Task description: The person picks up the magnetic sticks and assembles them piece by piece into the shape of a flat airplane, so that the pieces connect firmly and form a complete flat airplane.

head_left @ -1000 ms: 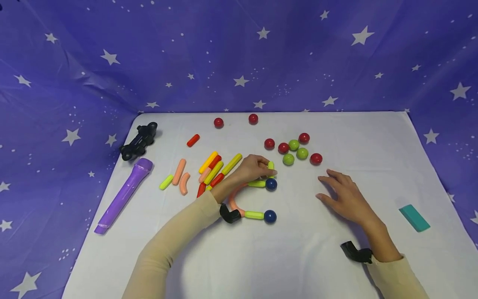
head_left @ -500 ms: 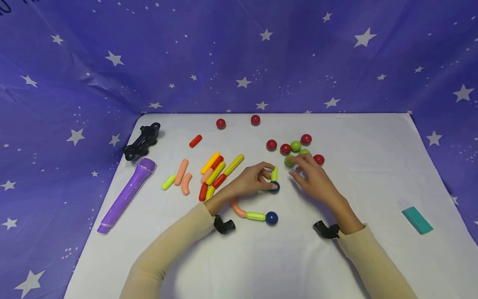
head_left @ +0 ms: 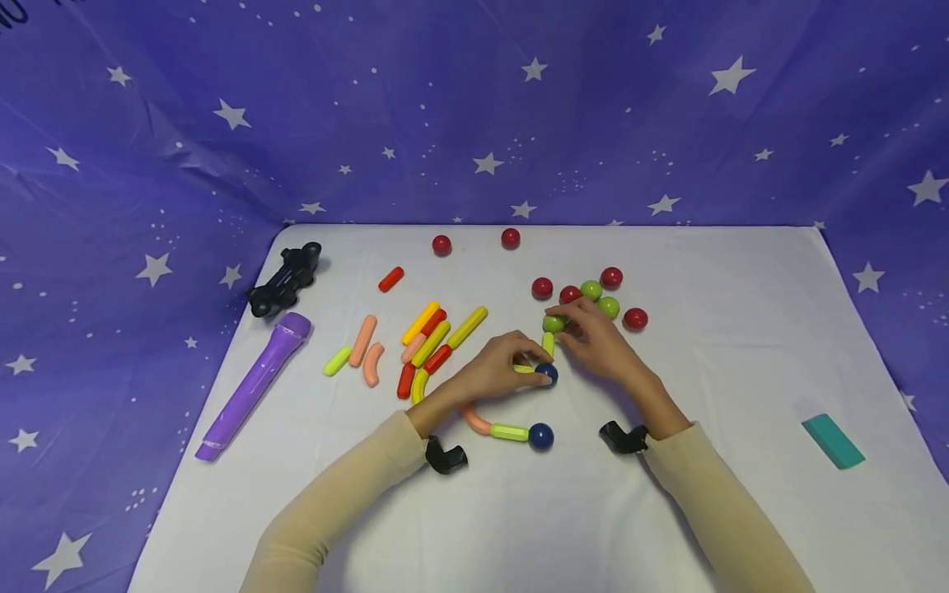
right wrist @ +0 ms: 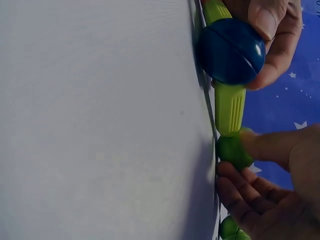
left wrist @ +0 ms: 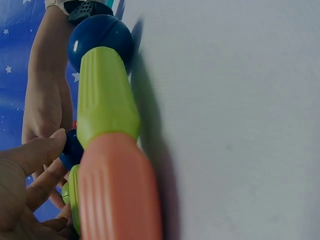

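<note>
1. Bench (head_left: 474, 527): a partly built chain of rods and balls lies about its middle, both blue ends toward the right edge.

2. Left hand (head_left: 495, 365): thumb and fingers pinch the far blue ball (head_left: 547, 375), from which the short lime rod (head_left: 548, 344) points toward the far edge.

3. Right hand (head_left: 599, 344): a narrow pinch holds the green ball (head_left: 553, 324), which touches that rod's far end.

4. Nearer arm: pink curved rod (head_left: 475, 420), near lime rod (head_left: 509, 432) and near blue ball (head_left: 541, 436) lie joined; the link to the far blue ball's side is hidden behind the left hand.

5. Likely faults: a sideways push on the green ball could pivot or detach the short lime rod; a slack left pinch could let its ball turn; a dipping left wrist could knock the pink curved rod; spread right fingers could roll the loose green balls (head_left: 609, 307) toward the right edge.
</note>
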Demonstrator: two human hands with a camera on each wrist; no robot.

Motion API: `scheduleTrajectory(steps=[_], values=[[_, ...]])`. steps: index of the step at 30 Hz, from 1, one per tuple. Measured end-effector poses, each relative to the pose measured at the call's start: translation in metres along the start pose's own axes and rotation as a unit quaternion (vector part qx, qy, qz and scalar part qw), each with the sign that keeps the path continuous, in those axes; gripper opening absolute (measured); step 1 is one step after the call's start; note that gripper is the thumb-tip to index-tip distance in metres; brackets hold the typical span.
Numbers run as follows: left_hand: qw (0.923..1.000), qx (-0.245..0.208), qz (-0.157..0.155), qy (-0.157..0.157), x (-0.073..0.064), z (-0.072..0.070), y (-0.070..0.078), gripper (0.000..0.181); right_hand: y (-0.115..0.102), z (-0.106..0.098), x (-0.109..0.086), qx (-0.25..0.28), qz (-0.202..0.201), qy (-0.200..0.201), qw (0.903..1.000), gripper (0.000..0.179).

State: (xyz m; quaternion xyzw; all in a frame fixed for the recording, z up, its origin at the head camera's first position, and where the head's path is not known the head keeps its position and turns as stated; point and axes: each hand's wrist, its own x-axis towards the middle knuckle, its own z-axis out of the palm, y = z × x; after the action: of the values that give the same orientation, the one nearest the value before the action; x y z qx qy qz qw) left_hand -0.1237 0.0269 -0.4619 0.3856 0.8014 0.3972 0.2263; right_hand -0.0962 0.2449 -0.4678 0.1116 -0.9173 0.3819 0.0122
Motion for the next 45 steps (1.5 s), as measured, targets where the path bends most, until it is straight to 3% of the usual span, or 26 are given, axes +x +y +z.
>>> scheduleTrajectory(steps=[12,20,28,37,45], values=[[0.9993,0.029,0.024,-0.006,-0.005,0.004,0.004,0.032,0.005,-0.006,0.005,0.029,-0.008,-0.046,0.9985,0.037],[0.999,0.039,0.021,0.003,-0.008,0.007,0.001,0.032,0.006,-0.003,0.008,0.03,-0.014,-0.03,0.999,0.033],[0.9992,0.034,0.021,0.003,-0.009,0.006,-0.003,0.032,0.009,0.003,0.021,0.106,-0.015,-0.049,0.9931,0.038],[0.9994,0.029,0.018,0.0,-0.01,0.004,-0.005,0.032,0.015,0.007,0.036,0.121,0.048,-0.074,0.9887,0.045],[0.9995,0.027,0.011,0.007,-0.013,-0.001,-0.007,0.033,0.029,-0.005,0.034,0.125,0.056,-0.055,0.9891,0.044]])
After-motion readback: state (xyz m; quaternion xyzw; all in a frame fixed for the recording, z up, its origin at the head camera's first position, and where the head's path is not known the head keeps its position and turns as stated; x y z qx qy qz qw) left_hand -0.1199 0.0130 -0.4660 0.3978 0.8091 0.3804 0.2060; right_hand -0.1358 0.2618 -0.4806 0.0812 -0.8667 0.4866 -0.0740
